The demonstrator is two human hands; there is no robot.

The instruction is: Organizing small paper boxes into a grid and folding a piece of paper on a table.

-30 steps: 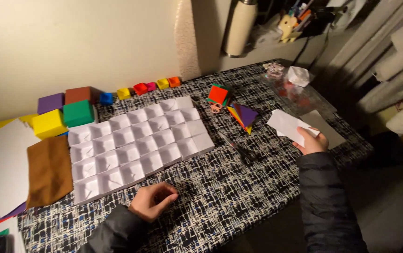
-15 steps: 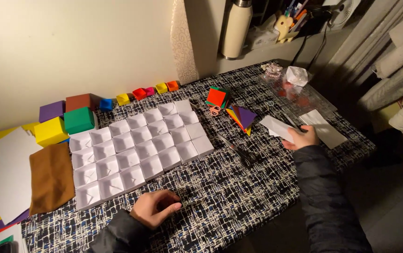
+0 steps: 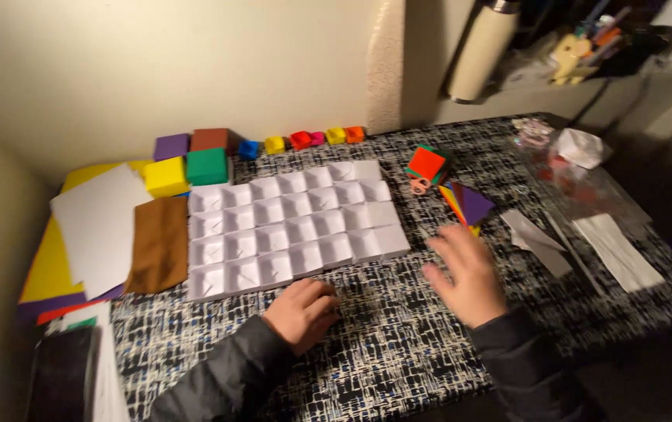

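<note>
Two hands rest low over the black-and-white patterned tablecloth [image 3: 398, 344], both in dark sleeves. Our left hand [image 3: 303, 311] is curled into a loose fist, knuckles down on the cloth, gripping nothing we can see; it sits just below the near edge of the white grid of folded paper boxes [image 3: 293, 227], close to it but not clearly touching. Our right hand [image 3: 467, 275] is open and empty, fingers spread and blurred, hovering just right of the grid's lower right corner — near it, apart from it.

The grid itself lies flat in the middle of the table, its small open compartments in rows, slanting slightly up to the right. Beyond our right hand lies a fan of coloured paper sheets [image 3: 465, 205], purple on top, and past that a small red and green paper box [image 3: 427, 164]. To the right of the hand lie folded white paper pieces [image 3: 535, 242] and a long white strip [image 3: 616, 252].

Left of the grid we see a brown sheet [image 3: 158, 244], a white sheet [image 3: 100, 227] over yellow paper, and larger paper cubes — yellow [image 3: 166, 177], green [image 3: 208, 166], purple [image 3: 171, 146]. A row of small coloured boxes [image 3: 302, 140] runs along the wall.
</note>
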